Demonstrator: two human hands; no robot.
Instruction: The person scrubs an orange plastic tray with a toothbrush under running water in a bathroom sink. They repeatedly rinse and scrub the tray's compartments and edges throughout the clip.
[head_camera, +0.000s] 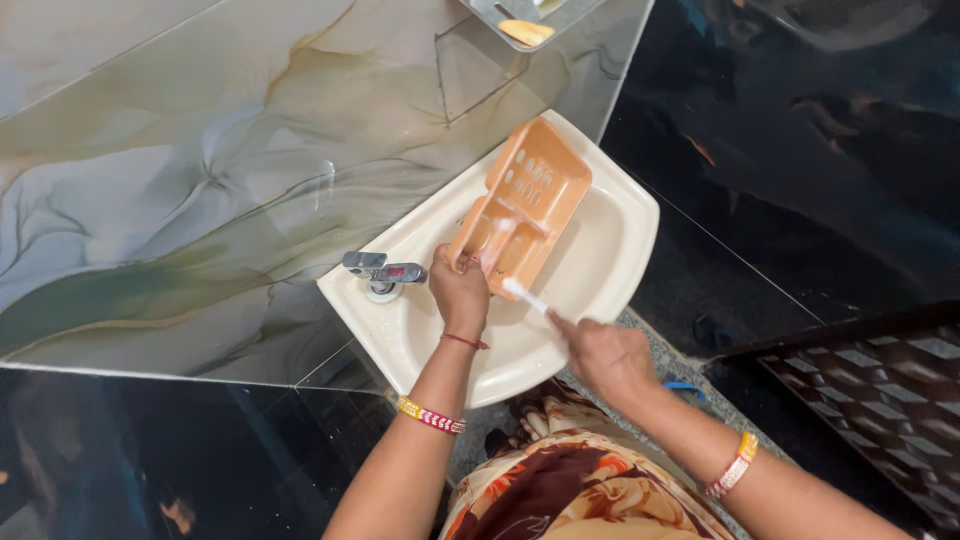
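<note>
My left hand (459, 290) grips the near end of an orange plastic soap tray (520, 205) with slotted holes, held tilted over a cream wash basin (620, 250). My right hand (605, 352) holds a small brush with a white handle (524, 294), its head pressed against the lower edge of the tray. Both wrists wear bangles, and a red thread is on the left wrist.
A chrome tap (382, 270) sits on the basin's left rim, close to my left hand. A marbled tile wall (200, 180) runs behind it. A metal wall rack (525, 22) holds a yellow soap piece. Dark tiles (800, 150) lie to the right.
</note>
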